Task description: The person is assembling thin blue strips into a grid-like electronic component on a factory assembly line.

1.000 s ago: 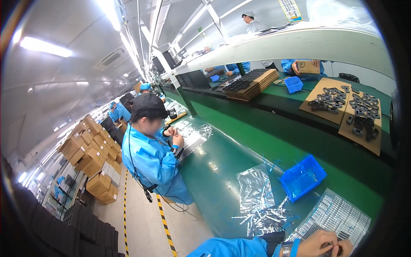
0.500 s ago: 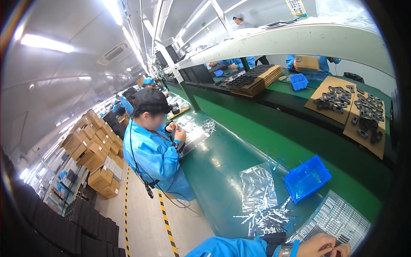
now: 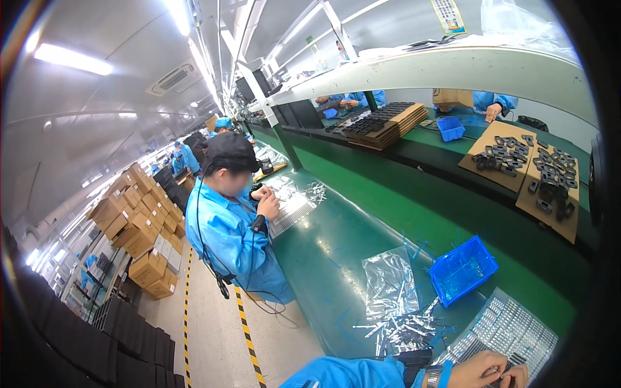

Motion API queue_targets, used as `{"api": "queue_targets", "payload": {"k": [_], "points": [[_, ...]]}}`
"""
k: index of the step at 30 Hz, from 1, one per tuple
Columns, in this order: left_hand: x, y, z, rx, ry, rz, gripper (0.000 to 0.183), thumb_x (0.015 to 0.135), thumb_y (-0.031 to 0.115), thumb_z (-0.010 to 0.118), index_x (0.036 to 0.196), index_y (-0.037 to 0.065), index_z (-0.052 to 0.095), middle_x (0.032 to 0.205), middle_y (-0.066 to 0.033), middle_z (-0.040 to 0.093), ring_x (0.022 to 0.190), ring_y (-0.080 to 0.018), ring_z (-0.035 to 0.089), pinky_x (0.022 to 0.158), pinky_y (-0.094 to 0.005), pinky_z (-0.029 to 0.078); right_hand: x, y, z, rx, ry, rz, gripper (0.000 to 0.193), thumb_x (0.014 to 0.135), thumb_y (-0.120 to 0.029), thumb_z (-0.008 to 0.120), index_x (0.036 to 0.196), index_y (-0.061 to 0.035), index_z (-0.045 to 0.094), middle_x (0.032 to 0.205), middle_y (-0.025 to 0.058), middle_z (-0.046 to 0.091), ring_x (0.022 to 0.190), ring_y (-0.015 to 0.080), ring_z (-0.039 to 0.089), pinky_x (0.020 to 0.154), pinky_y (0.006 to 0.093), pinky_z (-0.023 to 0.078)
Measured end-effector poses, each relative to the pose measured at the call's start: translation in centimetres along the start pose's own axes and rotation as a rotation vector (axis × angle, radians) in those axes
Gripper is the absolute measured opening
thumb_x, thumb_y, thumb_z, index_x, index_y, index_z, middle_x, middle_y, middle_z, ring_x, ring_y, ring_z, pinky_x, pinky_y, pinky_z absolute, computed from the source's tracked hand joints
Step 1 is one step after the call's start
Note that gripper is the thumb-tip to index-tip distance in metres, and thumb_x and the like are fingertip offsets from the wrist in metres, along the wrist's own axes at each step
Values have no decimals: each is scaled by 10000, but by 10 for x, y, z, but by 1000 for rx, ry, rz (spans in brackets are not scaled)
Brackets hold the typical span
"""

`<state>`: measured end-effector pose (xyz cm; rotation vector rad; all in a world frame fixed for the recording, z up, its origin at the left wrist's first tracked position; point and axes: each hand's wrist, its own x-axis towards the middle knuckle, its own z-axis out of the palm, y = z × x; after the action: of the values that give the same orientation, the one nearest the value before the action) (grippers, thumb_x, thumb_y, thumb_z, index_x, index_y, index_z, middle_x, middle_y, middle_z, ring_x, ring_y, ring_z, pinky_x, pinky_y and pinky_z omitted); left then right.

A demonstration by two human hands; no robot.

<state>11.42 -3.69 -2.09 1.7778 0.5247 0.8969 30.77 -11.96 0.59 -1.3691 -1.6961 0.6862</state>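
At the lower right, my left hand (image 3: 480, 370) and my right hand (image 3: 517, 375) meet over a tray (image 3: 511, 323) filled with rows of small silvery pieces. Both hands have their fingertips pinched together, nearly touching each other. Whatever is between them is too small to make out. Part of the tray near my fingers looks dark. Most of my right hand is cut off by the lower edge. Beside the tray, to the left, lies a loose pile of thin silvery strips (image 3: 404, 333), partly on a clear plastic bag (image 3: 390, 281).
A blue bin (image 3: 464, 268) with bluish bits inside stands beyond the tray. Blue scraps lie scattered on the green table (image 3: 323, 258). A co-worker (image 3: 236, 226) in blue handles another tray farther left. Across, cardboard sheets (image 3: 498, 155) carry black parts below a white shelf (image 3: 440, 68).
My hands stay pinched at nearly the same place on the tray. Across the table, a person's hand has come into sight over the cardboard, and the carton there appears farther left.
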Motion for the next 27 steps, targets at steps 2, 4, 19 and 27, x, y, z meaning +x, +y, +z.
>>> {"api": "queue_targets", "payload": {"k": [2,4,19,27], "points": [[0,-2,1,0,-7,0,205,931,252,688,864,59,682,733,-124,666,645,-305,638,588,-402,481,0,0,1,-5,0,-10,150,1048,-88,600,1011,51,644,975,171,653,886,304,617,806,391,509],[1,-5,3,-6,2,19,189,920,231,699,841,60,683,697,-113,656,591,-271,615,555,-387,461,-1,4,0,-10,-1,-12,153,1050,-91,599,1007,49,643,976,171,652,888,301,615,806,389,507],[1,-4,2,-68,2,-26,170,910,213,712,861,50,697,695,-90,660,589,-207,608,551,-353,461,-1,6,1,43,6,0,167,1056,-108,598,1007,46,636,986,155,643,894,277,606,810,376,503],[1,-5,1,-58,-17,-33,180,914,232,718,880,56,705,700,-82,663,602,-205,611,556,-350,469,-2,9,1,77,2,19,176,1062,-117,589,1017,50,621,974,145,631,884,268,598,802,365,498]]}}
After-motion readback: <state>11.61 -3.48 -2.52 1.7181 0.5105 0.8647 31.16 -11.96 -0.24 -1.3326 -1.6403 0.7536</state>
